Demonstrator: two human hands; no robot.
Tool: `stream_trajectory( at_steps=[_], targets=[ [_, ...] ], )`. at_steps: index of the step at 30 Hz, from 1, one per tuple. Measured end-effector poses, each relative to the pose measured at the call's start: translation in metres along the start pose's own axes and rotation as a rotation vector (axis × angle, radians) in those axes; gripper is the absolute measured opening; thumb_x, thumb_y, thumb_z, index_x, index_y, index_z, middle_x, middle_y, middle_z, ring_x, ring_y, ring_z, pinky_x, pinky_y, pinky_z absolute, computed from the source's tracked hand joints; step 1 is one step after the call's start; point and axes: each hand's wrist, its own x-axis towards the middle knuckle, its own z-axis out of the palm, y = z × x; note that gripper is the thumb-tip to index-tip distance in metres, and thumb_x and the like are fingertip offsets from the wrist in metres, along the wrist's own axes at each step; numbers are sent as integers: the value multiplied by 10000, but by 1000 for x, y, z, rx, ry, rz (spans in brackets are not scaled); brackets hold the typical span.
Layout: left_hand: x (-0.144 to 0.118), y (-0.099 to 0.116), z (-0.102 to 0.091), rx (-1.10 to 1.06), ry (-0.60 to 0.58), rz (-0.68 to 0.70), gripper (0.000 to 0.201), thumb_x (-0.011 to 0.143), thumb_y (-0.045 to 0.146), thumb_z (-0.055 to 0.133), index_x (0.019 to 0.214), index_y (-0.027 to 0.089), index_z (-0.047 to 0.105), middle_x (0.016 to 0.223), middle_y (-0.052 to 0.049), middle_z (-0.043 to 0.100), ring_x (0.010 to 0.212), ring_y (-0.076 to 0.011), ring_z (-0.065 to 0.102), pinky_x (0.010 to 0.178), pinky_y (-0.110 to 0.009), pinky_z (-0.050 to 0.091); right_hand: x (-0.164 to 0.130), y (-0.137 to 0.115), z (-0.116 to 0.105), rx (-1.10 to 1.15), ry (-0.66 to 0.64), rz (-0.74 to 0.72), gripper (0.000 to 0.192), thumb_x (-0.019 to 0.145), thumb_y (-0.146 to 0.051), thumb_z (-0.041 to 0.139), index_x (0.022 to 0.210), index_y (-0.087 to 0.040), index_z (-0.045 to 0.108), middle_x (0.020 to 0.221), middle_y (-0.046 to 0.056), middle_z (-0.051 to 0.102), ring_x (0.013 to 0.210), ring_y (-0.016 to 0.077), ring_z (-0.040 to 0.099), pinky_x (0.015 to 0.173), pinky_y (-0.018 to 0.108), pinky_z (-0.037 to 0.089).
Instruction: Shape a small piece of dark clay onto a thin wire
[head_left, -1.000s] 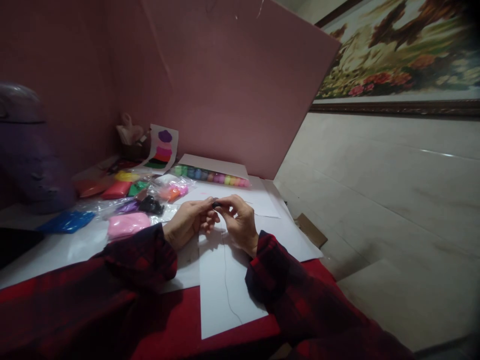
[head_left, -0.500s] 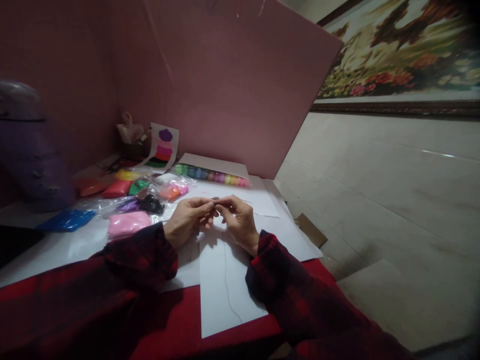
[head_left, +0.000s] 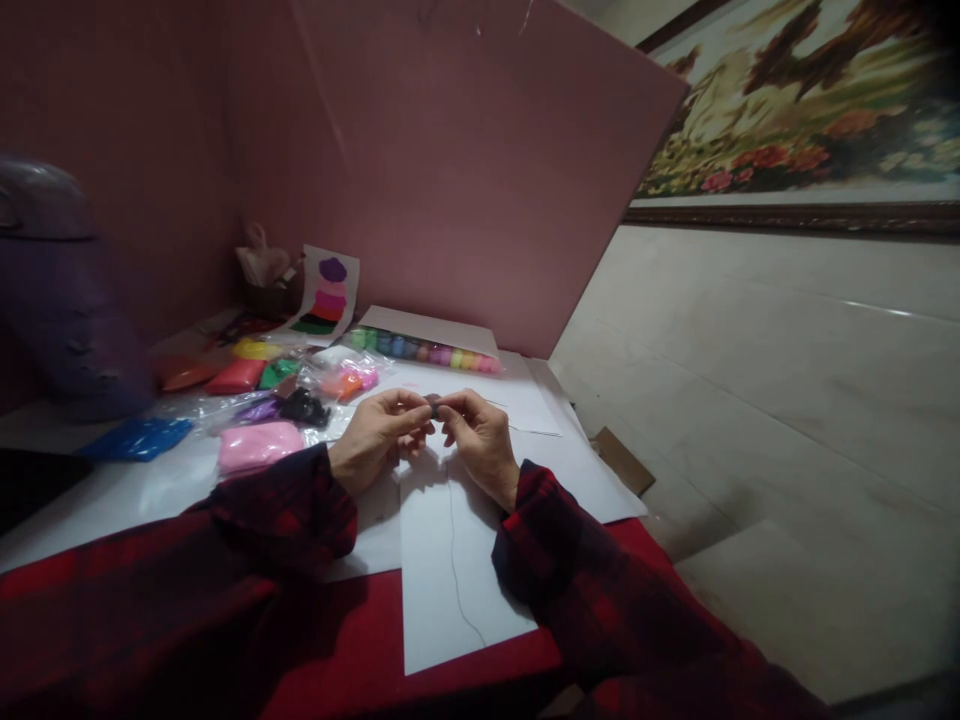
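- The left hand [head_left: 375, 435] and the right hand [head_left: 480, 440] meet fingertip to fingertip just above the surface [head_left: 112, 500], both curled nearly closed around 1 small dark lump [head_left: 433, 402] pinched between them.
- The lump sits right where the 2 sets of fingertips join; what it is made of is too small and dim to tell.
- Under the hands lies a white sheet [head_left: 450, 590], running back toward the person, with a thin dark thread [head_left: 454, 560] trailing along it from below the right hand.
- Just left of the left hand lies a pink packet [head_left: 259, 445], with a black packet [head_left: 304, 407] a little beyond it.
- Further left and beyond sit more bagged colours: a blue packet [head_left: 139, 438], a red packet [head_left: 236, 377], a green packet [head_left: 277, 373] and an orange packet [head_left: 341, 383].
- Beyond the hands runs a row of coloured balls [head_left: 424, 352] along a white tray.
- A card with stacked colour patches [head_left: 326, 295] leans beyond the packets, against the pink board [head_left: 465, 180] that stands upright behind everything.
- Far left of the left hand stands a blurred purple object [head_left: 60, 300].
- Nothing lies between the hands and the nearest packets.
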Motion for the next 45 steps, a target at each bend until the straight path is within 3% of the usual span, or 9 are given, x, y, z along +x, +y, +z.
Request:
stream_trajectory(
  at_steps=[4,9,18,23,32,36,41,45],
  targets=[
    [1,-3,-1,70,-33,36,468,558,434,944,807,106,721,633,-26,676,464,-83,556,433,-192,436,-1,0,-2,-74,-60,-66,227,960,-354,564,952,-191,722,764,17,677,610,123,606,604,277,517],
    [-1,-1,1,169,4,108,460,587,501,907,731,105,723,516,-1,610,412,-88,521,403,-199,385,0,3,-1,-107,-83,-110,172,865,-338,709,974,-208,740,908,45,737,742,159,657,679,304,548],
    [-4,2,5,94,-20,39,541,568,594,893,651,105,679,530,-23,622,425,-96,548,406,-206,436,-1,0,0,-47,-43,-39,132,863,-320,699,887,-190,705,766,15,719,660,143,658,642,285,541],
    [-2,-1,1,42,-36,36,484,530,486,947,712,102,714,618,-43,690,446,-94,575,412,-198,452,1,3,0,-30,-42,-57,145,877,-333,688,877,-189,701,759,11,699,600,120,614,594,271,520],
    [-2,0,2,10,32,59,531,504,516,946,748,93,740,653,-67,714,469,-110,597,420,-214,474,1,2,2,-2,12,67,161,858,-351,670,871,-191,682,742,3,697,565,116,584,542,259,500],
    [0,-1,0,34,18,64,466,513,430,958,755,98,739,667,-60,717,472,-101,581,423,-210,460,1,1,1,14,-2,81,144,862,-333,663,867,-191,685,723,-5,678,552,112,572,531,255,495],
    [1,-2,1,165,9,96,418,567,387,920,827,100,761,666,-55,715,469,-102,566,414,-211,425,1,0,0,-50,-48,-6,230,959,-368,545,920,-196,693,700,-7,637,559,111,568,555,258,483],
    [-2,2,5,255,28,135,336,608,376,869,771,103,759,637,-39,692,440,-92,531,405,-219,406,-1,0,0,-63,-75,-43,217,974,-346,522,1035,-195,666,706,-4,651,586,121,598,584,265,503]
  ],
)
